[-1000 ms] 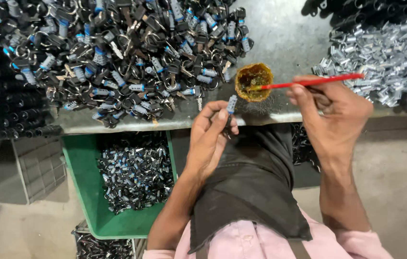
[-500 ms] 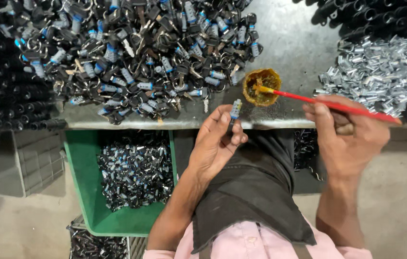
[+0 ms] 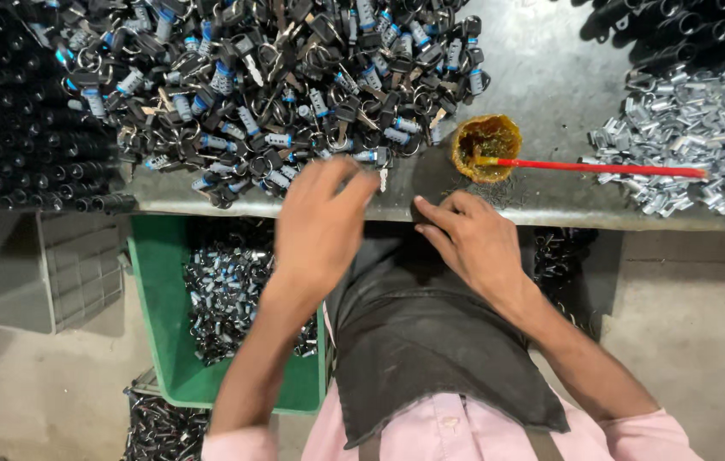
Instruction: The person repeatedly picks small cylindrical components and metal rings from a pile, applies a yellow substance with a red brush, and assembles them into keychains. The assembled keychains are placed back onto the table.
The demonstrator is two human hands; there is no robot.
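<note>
Head view: left hand [image 3: 321, 224] blurred, grasp unclear.

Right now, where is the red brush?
In the head view, the red brush lies on the bench right of centre, tip in the small yellow pot, handle toward the silver parts.

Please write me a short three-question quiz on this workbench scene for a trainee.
1. True or false: the thin red stick lies with one end in the small round yellow-brown pot of grease.
2. What is in the green plastic crate under the grey metal bench?
A. folded cloths
B. small silver and blue metal parts
C. red sticks
3. Which hand reaches to the pile of black and blue lock cylinders with keys?

Key
1. True; neither hand holds the stick.
2. B.
3. The left hand, blurred at the pile's edge; the right hand rests by the bench's front edge with nothing seen in its grip.
</note>
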